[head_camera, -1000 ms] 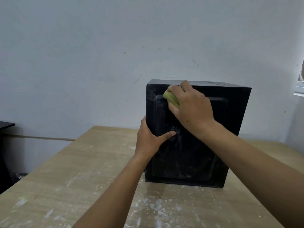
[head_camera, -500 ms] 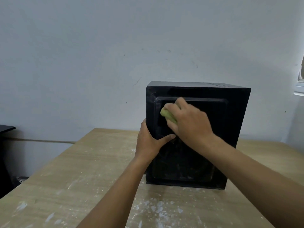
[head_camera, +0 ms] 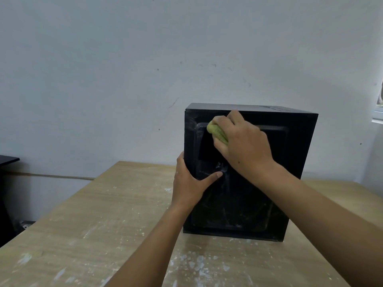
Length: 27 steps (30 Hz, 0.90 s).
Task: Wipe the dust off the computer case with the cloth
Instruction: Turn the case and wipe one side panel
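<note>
A black computer case [head_camera: 290, 162] stands upright on the wooden table [head_camera: 103, 214], its side panel facing me with pale dust smears across the lower half. My right hand [head_camera: 242, 141] grips a bunched green cloth [head_camera: 216, 132] and presses it against the upper left of the panel, just below the top edge. My left hand [head_camera: 190, 183] holds the case's left edge at mid height, thumb laid across the panel and fingers hidden round the corner.
White dust flecks are scattered on the table in front of the case [head_camera: 199, 264]. A plain wall rises right behind. A dark piece of furniture [head_camera: 8, 160] sits at the far left, and a window edge [head_camera: 378, 119] at the far right.
My right hand with the cloth went down the panel and has come back up near the top edge. The left hand stayed on the case's left edge.
</note>
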{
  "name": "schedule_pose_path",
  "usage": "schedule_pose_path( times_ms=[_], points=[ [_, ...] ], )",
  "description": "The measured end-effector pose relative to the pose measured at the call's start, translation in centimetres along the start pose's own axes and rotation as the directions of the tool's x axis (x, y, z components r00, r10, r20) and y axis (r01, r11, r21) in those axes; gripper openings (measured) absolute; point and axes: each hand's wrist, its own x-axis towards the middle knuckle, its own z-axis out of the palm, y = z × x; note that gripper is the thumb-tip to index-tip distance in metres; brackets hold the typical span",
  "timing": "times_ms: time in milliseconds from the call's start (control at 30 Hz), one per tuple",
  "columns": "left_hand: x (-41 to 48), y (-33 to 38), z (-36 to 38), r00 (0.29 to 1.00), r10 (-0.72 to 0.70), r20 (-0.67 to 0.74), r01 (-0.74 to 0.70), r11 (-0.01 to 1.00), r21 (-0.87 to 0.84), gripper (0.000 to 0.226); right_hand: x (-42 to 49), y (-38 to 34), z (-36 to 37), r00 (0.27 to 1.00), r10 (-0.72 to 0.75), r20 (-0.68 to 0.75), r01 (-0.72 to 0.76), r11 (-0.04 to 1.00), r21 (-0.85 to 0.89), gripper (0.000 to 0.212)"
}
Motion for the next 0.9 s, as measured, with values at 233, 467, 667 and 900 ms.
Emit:
schedule_pose_path(
  times_ms=[233,467,667,900],
  points=[
    [0.8,1.0,-0.2,0.997,0.072,-0.031,-0.071,0.997,0.008,0.088,-3.2,-0.3,1.0,0.982,-0.071,0.176,0.071,0.997,0.009,0.031],
    [0.3,1.0,0.3,0.995,0.072,-0.07,-0.069,0.997,0.045,0.102,-0.2,1.8,-1.5,0.998,0.029,0.062,-0.029,1.0,-0.01,0.031],
    [0.6,1.1,0.4,0.997,0.049,-0.068,-0.045,0.997,0.058,0.104,2.8,2.0,-2.5,0.995,0.069,0.066,-0.068,0.998,-0.012,0.031],
    [0.9,1.5,0.4,0.996,0.026,-0.082,-0.022,0.999,0.049,0.104,2.5,-0.5,-1.4,0.993,0.016,0.115,-0.012,0.999,-0.039,0.031]
  ],
)
